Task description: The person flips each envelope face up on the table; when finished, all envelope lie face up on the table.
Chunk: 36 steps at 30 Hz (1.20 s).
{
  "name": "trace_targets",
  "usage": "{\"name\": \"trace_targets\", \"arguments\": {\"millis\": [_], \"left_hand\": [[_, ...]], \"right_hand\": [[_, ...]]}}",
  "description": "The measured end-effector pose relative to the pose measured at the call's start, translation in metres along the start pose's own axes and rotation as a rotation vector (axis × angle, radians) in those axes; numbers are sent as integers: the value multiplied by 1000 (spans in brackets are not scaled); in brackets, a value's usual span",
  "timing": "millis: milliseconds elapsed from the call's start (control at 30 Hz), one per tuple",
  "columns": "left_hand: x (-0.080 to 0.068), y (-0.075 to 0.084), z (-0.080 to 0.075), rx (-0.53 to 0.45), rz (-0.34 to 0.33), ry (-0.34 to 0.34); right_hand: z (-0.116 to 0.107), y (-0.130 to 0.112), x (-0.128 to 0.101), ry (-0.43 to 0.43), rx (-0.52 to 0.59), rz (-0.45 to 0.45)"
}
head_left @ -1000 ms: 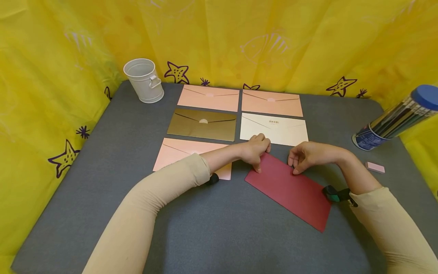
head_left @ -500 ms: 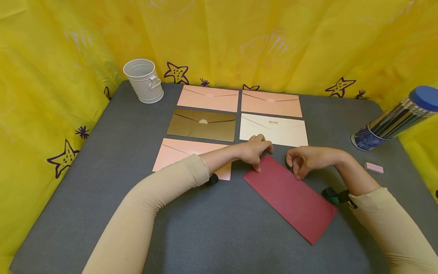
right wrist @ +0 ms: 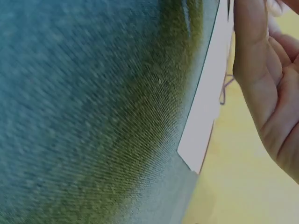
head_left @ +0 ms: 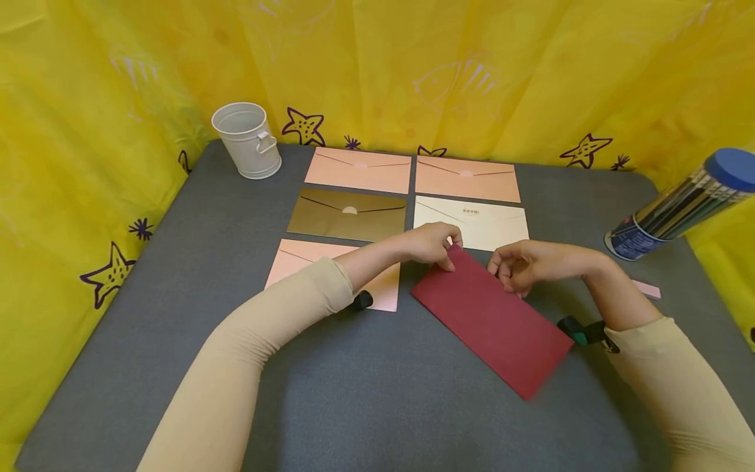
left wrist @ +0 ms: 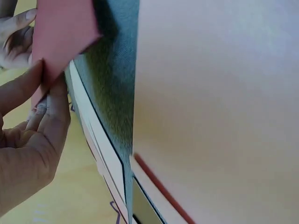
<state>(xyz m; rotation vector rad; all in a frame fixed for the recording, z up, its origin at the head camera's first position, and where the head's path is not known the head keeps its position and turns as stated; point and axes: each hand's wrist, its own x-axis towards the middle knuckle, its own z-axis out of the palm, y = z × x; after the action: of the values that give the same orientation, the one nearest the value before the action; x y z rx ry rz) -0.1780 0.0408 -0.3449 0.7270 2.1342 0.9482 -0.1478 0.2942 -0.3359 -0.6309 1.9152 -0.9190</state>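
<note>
At the upper left of the head view a white metal bucket (head_left: 246, 139) stands on the grey table (head_left: 177, 275). Right of it lie five envelopes in a grid: two pink envelopes (head_left: 358, 170) along the top, a gold envelope (head_left: 347, 214) and a cream envelope (head_left: 472, 223) in the middle row, and another pink one (head_left: 295, 259) lower left, partly under my left forearm.

My left hand (head_left: 427, 244), just left of centre, pinches the upper corner of the dark red envelope (head_left: 492, 321); the left wrist view shows my thumb and fingers (left wrist: 51, 100) closed on its edge. The red envelope slants from the centre of the frame down towards the lower right, its upper end raised in my grip and close to the cream envelope.

My right hand (head_left: 525, 263) sits at the envelope's upper right edge with fingers curled; I cannot tell whether it grips the paper.

At the right edge, a tube of pencils (head_left: 684, 206) with a blue cap leans outward, and a pink eraser (head_left: 647, 290) lies just below it.
</note>
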Motion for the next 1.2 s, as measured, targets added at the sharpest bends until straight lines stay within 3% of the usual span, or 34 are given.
{"name": "trace_targets", "arguments": {"millis": [100, 233, 700, 867, 1033, 1200], "left_hand": [[-4, -2, -7, -157, -33, 0], [-11, -4, -20, -260, -54, 27], [-31, -15, -62, -313, -69, 186], [-30, -23, -68, -389, -81, 237], [-29, -28, -69, -461, -76, 290], [-29, -35, -70, -547, -57, 282]], "right_hand": [[-4, -2, -2, 5, 0, 6], [-10, -2, -5, 16, -8, -1], [-28, 11, -30, 139, 26, -27], [-34, 17, -39, 160, 107, -69], [-36, 21, -42, 268, 141, -91], [-38, 22, -46, 346, 170, -92]]}}
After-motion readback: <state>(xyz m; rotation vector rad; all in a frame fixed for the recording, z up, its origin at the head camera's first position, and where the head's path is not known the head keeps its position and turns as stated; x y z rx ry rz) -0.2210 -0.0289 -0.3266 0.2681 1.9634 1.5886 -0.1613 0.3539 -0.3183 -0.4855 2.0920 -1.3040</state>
